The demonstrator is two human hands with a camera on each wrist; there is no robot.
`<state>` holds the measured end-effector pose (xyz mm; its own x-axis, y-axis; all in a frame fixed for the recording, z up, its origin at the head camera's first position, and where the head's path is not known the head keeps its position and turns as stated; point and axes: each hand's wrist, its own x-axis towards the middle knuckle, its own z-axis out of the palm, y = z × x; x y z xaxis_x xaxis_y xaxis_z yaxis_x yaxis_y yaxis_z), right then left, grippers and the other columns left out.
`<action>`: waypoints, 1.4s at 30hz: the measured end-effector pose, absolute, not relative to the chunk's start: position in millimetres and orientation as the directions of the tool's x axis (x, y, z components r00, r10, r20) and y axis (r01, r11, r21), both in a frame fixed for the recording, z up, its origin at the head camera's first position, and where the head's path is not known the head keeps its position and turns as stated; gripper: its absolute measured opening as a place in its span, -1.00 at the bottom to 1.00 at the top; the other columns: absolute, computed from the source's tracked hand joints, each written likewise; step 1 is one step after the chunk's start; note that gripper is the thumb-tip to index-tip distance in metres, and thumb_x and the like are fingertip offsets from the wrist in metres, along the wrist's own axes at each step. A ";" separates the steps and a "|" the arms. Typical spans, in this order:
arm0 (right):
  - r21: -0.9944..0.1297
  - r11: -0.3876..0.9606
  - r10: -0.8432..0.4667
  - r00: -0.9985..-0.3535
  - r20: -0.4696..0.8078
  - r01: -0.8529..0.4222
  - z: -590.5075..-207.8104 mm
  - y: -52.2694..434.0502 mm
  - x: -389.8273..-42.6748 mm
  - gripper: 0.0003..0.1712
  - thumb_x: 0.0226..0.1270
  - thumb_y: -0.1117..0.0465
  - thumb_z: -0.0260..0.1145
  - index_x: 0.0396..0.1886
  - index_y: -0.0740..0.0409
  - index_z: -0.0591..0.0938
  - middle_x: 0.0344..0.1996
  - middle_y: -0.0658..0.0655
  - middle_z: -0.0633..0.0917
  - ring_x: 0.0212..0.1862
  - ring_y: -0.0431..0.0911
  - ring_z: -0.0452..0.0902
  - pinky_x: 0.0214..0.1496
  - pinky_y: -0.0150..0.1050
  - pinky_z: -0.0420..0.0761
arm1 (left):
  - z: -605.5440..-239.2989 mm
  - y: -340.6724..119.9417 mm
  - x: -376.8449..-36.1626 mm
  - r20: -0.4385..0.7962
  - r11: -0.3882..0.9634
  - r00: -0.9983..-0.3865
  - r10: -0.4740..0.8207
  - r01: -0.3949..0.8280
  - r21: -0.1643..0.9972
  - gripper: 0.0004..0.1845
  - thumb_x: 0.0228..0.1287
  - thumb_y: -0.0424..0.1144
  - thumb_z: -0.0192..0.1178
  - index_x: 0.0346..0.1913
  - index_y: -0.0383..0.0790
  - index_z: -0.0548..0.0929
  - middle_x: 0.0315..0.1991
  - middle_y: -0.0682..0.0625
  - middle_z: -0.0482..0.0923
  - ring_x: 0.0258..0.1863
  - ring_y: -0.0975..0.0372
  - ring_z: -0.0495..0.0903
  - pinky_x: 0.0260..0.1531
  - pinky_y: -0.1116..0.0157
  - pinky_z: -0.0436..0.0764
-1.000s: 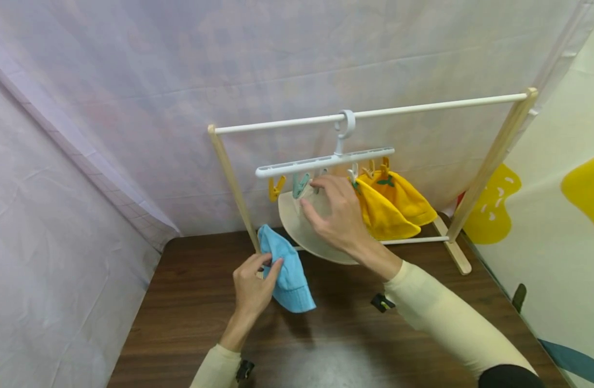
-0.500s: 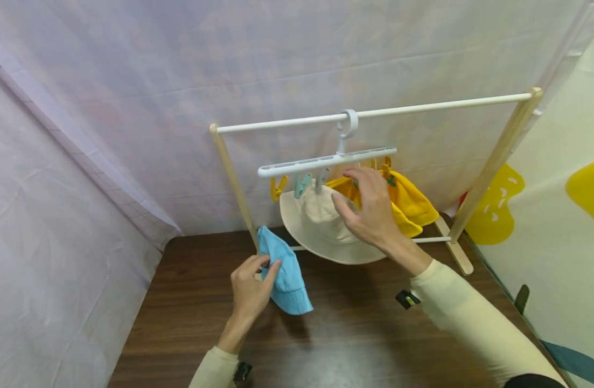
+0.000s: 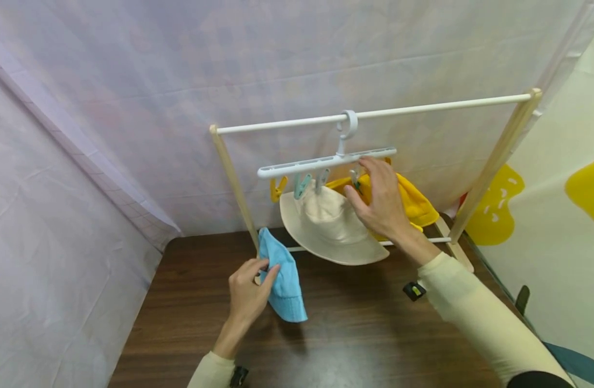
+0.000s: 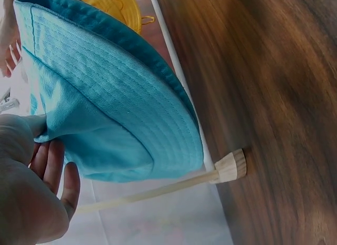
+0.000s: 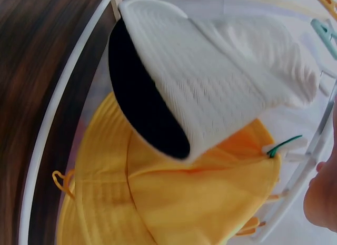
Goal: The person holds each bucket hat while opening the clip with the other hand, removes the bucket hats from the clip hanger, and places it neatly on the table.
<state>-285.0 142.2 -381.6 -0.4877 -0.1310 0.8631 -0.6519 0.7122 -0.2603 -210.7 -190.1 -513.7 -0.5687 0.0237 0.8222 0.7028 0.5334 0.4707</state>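
My left hand point(image 3: 250, 288) pinches a light blue bucket hat point(image 3: 286, 285) by its crown between thumb and fingers; the brim hangs down to the right. In the left wrist view the blue hat point(image 4: 110, 97) shows its stitched brim. My right hand point(image 3: 384, 202), thumb and fingers apart, has its fingertips right at the white clip hanger point(image 3: 321, 163), beside a pale clip point(image 3: 355, 175). A cream bucket hat point(image 3: 326, 221) hangs from a grey clip point(image 3: 322, 179). Behind my right hand hang yellow hats point(image 3: 415, 202), partly hidden; the right wrist view shows a yellow hat point(image 5: 195, 187) with a green leaf.
The hanger hooks over the white rail point(image 3: 437, 108) of a wooden-ended rack point(image 3: 495, 161) on a dark wooden table point(image 3: 190, 302). A yellow clip point(image 3: 278, 188) and a mint clip point(image 3: 302, 186) hang at the hanger's left end, holding nothing. Pale cloth point(image 3: 132, 108) stands behind.
My right hand has moved right, away from the cream hat's clip, to the pale clip before the yellow hats. The blue hat has swung slightly down and left in my left hand.
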 end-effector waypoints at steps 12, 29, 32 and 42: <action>-0.260 0.733 -0.160 -0.531 0.832 -0.629 -376.2 163.4 -302.5 -0.36 0.60 0.18 0.35 0.48 0.52 0.52 0.44 0.57 0.60 0.50 0.50 0.46 0.66 0.41 0.37 | -514.0 -203.0 -205.5 0.808 0.503 -0.585 0.068 0.720 0.478 -0.82 0.22 -0.45 0.66 -0.14 -0.33 0.91 -0.27 -0.13 0.88 -0.29 0.09 0.84 -0.24 0.45 0.77; -0.127 0.739 -0.305 -0.496 0.813 -0.662 -357.5 176.4 -324.2 -0.44 0.62 0.22 0.35 0.42 0.52 0.59 0.32 0.55 0.68 0.38 0.49 0.58 0.49 0.40 0.53 | -509.1 -214.0 -202.0 0.846 0.549 -0.525 0.096 0.737 0.394 -0.79 0.15 -0.50 0.68 -0.15 -0.42 0.90 -0.28 -0.19 0.88 -0.27 0.06 0.86 -0.20 0.26 0.86; -0.125 0.747 -0.315 -0.513 0.798 -0.653 -356.4 176.3 -325.2 -0.47 0.62 0.24 0.36 0.40 0.51 0.60 0.32 0.54 0.68 0.38 0.50 0.58 0.47 0.41 0.52 | -509.1 -216.3 -202.1 0.843 0.555 -0.528 0.103 0.734 0.392 -0.79 0.17 -0.48 0.68 -0.16 -0.42 0.89 -0.28 -0.20 0.87 -0.27 0.06 0.86 -0.19 0.27 0.85; -0.130 0.756 -0.306 -0.522 0.796 -0.641 -354.3 176.2 -324.3 -0.61 0.67 0.30 0.33 0.30 0.49 0.67 0.24 0.54 0.73 0.30 0.56 0.58 0.46 0.45 0.50 | -503.3 -227.4 -201.8 0.841 0.582 -0.532 0.104 0.718 0.382 -0.80 0.19 -0.45 0.68 -0.16 -0.43 0.88 -0.27 -0.22 0.88 -0.27 0.03 0.86 -0.21 0.23 0.87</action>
